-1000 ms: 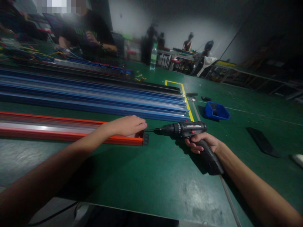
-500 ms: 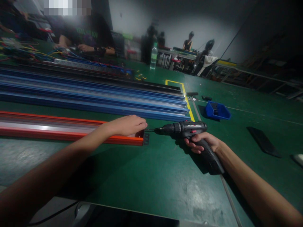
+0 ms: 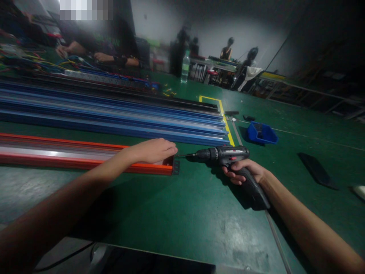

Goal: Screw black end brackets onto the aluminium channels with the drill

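A long orange metal profile [image 3: 85, 164] lies on the green table, with a black end cap [image 3: 176, 167] at its right end. My left hand [image 3: 155, 149] presses over that end with its fingers together, curled down at the cap; the fingertips are partly hidden. In my right hand [image 3: 248, 170] is a black cordless drill [image 3: 232, 153], gripped by its handle with fingers by the trigger. The drill points left and its thin bit reaches the end cap, close to my left fingertips. Whether the bit sits in a screw I cannot tell.
Several blue profiles [image 3: 114, 116] lie behind the orange one. To the right are a blue bin [image 3: 264, 134] holding dark parts and a flat black piece [image 3: 318, 171]. A bottle [image 3: 185, 67] stands farther back. Across the table a co-worker's hands [image 3: 103, 57] are near coloured wires.
The co-worker's hand across the table has lifted and shifted left. My hands, the drill and the orange profile stay practically in place.
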Demonstrator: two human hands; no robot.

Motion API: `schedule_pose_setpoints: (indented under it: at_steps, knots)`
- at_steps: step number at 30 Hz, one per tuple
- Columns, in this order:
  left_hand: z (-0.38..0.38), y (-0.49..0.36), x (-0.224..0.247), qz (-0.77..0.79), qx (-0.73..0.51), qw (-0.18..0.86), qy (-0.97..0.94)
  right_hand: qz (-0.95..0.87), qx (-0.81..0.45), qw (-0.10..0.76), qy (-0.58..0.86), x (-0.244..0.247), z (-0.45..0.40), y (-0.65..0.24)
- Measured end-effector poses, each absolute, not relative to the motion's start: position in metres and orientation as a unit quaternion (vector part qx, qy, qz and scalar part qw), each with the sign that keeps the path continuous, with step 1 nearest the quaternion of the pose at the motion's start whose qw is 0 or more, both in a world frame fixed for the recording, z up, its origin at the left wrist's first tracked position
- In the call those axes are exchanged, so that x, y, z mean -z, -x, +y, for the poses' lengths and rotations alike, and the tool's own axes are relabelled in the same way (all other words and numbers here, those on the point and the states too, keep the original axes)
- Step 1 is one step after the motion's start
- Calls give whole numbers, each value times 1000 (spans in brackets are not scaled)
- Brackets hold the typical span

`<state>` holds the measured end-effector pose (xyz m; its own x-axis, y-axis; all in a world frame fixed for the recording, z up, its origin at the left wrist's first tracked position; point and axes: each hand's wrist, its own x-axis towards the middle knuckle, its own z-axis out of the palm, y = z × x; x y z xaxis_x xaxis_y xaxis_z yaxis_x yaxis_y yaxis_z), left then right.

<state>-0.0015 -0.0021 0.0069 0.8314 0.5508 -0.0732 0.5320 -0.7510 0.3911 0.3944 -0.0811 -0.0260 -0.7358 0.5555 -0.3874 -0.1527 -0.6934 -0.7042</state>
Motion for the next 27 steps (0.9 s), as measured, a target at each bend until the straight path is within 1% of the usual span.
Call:
schedule_pose_setpoints:
  at_steps: [12,27]
  knots:
    - [2,6,-1,259,-47,206,-943,-335,-866,206,308,26,-81,-395]
    - [4,9,2,267,-46,214,-939,-333,-869,204,303,25,-81,-394]
